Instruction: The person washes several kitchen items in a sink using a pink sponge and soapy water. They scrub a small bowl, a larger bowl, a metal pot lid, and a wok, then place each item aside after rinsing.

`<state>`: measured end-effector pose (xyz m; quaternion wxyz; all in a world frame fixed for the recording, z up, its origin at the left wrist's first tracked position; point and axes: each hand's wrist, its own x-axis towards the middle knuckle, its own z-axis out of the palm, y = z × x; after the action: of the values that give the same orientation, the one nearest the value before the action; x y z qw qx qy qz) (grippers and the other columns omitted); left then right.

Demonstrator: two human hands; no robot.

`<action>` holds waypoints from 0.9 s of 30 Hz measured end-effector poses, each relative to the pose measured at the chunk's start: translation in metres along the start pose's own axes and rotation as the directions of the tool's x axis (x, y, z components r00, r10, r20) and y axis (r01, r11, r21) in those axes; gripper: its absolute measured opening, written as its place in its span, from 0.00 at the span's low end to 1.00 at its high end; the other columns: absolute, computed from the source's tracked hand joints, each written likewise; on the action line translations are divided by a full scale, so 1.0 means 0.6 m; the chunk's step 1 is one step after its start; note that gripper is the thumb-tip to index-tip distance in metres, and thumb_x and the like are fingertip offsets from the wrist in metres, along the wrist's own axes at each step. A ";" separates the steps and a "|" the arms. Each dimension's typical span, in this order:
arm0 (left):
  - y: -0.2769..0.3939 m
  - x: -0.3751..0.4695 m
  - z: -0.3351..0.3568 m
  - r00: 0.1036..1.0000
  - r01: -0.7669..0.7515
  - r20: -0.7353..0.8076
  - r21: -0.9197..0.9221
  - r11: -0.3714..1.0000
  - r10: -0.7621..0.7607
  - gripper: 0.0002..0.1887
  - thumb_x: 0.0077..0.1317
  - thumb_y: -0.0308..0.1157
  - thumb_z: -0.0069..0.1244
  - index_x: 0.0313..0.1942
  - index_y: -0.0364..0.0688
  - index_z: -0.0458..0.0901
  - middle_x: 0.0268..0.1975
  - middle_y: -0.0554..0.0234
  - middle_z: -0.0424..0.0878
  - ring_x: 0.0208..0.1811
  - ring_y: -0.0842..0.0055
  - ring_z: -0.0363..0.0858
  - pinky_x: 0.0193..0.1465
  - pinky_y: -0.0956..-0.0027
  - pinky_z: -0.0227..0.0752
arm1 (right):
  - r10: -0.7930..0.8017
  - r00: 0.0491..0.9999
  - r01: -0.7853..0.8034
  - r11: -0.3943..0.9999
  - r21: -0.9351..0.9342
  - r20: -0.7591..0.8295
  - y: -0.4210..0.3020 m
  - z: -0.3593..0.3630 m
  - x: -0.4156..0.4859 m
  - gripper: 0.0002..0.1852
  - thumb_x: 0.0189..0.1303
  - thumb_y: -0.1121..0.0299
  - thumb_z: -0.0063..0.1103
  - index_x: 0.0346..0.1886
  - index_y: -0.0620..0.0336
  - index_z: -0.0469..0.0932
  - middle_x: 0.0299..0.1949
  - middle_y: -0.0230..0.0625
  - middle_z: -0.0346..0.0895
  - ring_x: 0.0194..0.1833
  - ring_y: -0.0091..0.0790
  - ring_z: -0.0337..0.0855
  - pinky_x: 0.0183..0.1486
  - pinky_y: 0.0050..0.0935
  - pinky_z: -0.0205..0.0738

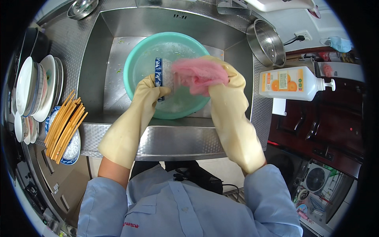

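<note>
My left hand [151,90], in a cream rubber glove, grips a blue-and-white patterned bowl [159,78] by its rim. The bowl is turned on its side, its base towards the right. In my right hand [229,72], gloved the same way, is a bunched pink cloth [201,74], blurred at its left end and right beside the bowl's base; whether they touch I cannot tell. Below both hands, a mint-green plastic basin [129,66] holds cloudy, sudsy water with small food bits. The basin stands in a stainless steel sink [114,89].
Left of the sink stand stacked plates and bowls [25,86] and a bundle of wooden chopsticks [65,127] on a blue-and-white dish [75,148]. At right are a steel pot [265,44] and a white pump bottle [308,84]. A small steel bowl [83,9] sits at the back left.
</note>
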<state>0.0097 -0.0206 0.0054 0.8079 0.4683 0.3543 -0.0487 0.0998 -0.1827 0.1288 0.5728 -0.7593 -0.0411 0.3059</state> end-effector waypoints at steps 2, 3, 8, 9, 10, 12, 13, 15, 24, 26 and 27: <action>-0.001 -0.004 0.009 0.999 0.002 0.036 -0.026 1.000 -0.001 0.18 0.58 0.07 0.59 0.42 0.42 0.87 0.37 0.70 0.88 0.34 0.80 0.83 0.39 0.74 0.77 | -0.172 0.981 0.189 0.947 0.259 -0.090 0.034 0.031 -0.023 0.09 0.68 0.83 0.66 0.47 0.66 0.91 0.42 0.37 0.89 0.38 0.31 0.90 0.37 0.23 0.85; 0.010 -0.018 0.018 0.999 0.002 0.046 -0.037 0.999 0.000 0.19 0.59 0.08 0.59 0.45 0.42 0.88 0.39 0.70 0.89 0.37 0.81 0.85 0.40 0.75 0.78 | -0.308 0.949 0.314 0.933 0.177 -0.060 0.043 0.037 -0.023 0.11 0.66 0.82 0.67 0.49 0.64 0.91 0.47 0.40 0.89 0.43 0.35 0.89 0.43 0.29 0.85; 0.005 -0.003 0.003 0.988 0.028 0.154 -0.282 0.959 0.016 0.21 0.63 0.11 0.58 0.53 0.41 0.88 0.44 0.71 0.91 0.47 0.80 0.89 0.48 0.75 0.81 | -0.680 0.732 0.540 0.541 -0.645 0.042 0.137 0.111 0.012 0.21 0.58 0.70 0.72 0.58 0.54 0.88 0.72 0.48 0.80 0.69 0.57 0.77 0.73 0.52 0.72; -0.002 0.004 0.000 0.994 0.026 0.109 -0.258 0.966 0.003 0.21 0.62 0.12 0.59 0.54 0.41 0.88 0.45 0.70 0.92 0.47 0.80 0.89 0.49 0.74 0.81 | -0.665 0.747 0.535 0.611 -0.583 -0.012 0.140 0.121 0.023 0.22 0.59 0.68 0.71 0.58 0.53 0.88 0.69 0.47 0.82 0.67 0.55 0.79 0.72 0.50 0.73; -0.006 0.003 0.002 0.998 0.029 0.066 -0.235 0.972 -0.014 0.22 0.62 0.12 0.59 0.56 0.41 0.88 0.45 0.69 0.92 0.48 0.79 0.90 0.51 0.74 0.81 | -0.642 0.763 0.524 0.677 -0.517 -0.067 0.141 0.123 0.040 0.22 0.60 0.66 0.71 0.59 0.52 0.87 0.66 0.46 0.84 0.66 0.52 0.81 0.72 0.47 0.74; -0.012 -0.014 -0.002 0.973 -0.057 0.211 -0.167 0.984 0.092 0.22 0.62 0.13 0.60 0.56 0.39 0.87 0.48 0.65 0.92 0.48 0.78 0.91 0.51 0.72 0.82 | -0.498 0.867 0.473 0.828 -0.299 -0.007 0.128 0.109 0.085 0.20 0.64 0.63 0.67 0.59 0.54 0.88 0.61 0.42 0.87 0.62 0.46 0.84 0.67 0.43 0.77; -0.008 -0.021 -0.005 0.948 -0.111 0.283 -0.137 0.984 0.146 0.22 0.61 0.14 0.61 0.56 0.38 0.87 0.49 0.63 0.92 0.48 0.77 0.91 0.52 0.72 0.82 | -0.389 0.912 0.406 0.901 -0.153 0.130 0.102 0.090 0.115 0.18 0.68 0.62 0.64 0.57 0.56 0.89 0.58 0.39 0.88 0.59 0.43 0.85 0.63 0.40 0.80; 0.005 -0.025 -0.020 0.916 -0.064 0.380 -0.186 0.980 0.132 0.23 0.60 0.14 0.61 0.58 0.34 0.86 0.53 0.57 0.92 0.50 0.72 0.92 0.58 0.68 0.84 | -0.176 0.944 0.191 0.981 -0.026 0.278 0.067 0.053 0.124 0.18 0.74 0.58 0.58 0.56 0.56 0.90 0.53 0.36 0.89 0.49 0.37 0.86 0.50 0.36 0.80; 0.003 -0.018 -0.014 0.949 -0.185 0.179 -0.350 0.918 0.259 0.23 0.68 0.16 0.55 0.63 0.33 0.80 0.55 0.60 0.89 0.53 0.75 0.88 0.57 0.72 0.82 | 0.316 0.925 -0.047 0.644 0.764 -0.210 0.173 0.052 0.121 0.14 0.80 0.55 0.57 0.59 0.47 0.83 0.44 0.31 0.89 0.29 0.27 0.82 0.21 0.32 0.64; 0.004 -0.022 -0.006 0.965 -0.201 0.068 -0.436 0.877 0.254 0.23 0.68 0.12 0.53 0.63 0.34 0.79 0.58 0.56 0.88 0.59 0.69 0.87 0.65 0.66 0.80 | 0.358 0.885 -0.013 0.658 0.753 -0.298 0.177 0.097 0.098 0.10 0.79 0.58 0.63 0.54 0.47 0.77 0.33 0.26 0.79 0.25 0.26 0.76 0.21 0.32 0.62; 0.004 -0.023 -0.004 0.970 -0.204 0.020 -0.487 0.849 0.244 0.24 0.68 0.08 0.52 0.63 0.34 0.79 0.61 0.53 0.87 0.62 0.65 0.88 0.71 0.62 0.79 | 0.353 0.860 0.049 0.663 0.747 -0.369 0.163 0.125 0.086 0.08 0.79 0.61 0.62 0.53 0.48 0.77 0.30 0.27 0.76 0.22 0.26 0.72 0.20 0.32 0.61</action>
<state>-0.0008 -0.0208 0.0153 0.9127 0.2884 0.2652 0.1165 0.0752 -0.1311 0.0077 0.7908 -0.5160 0.2958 0.1445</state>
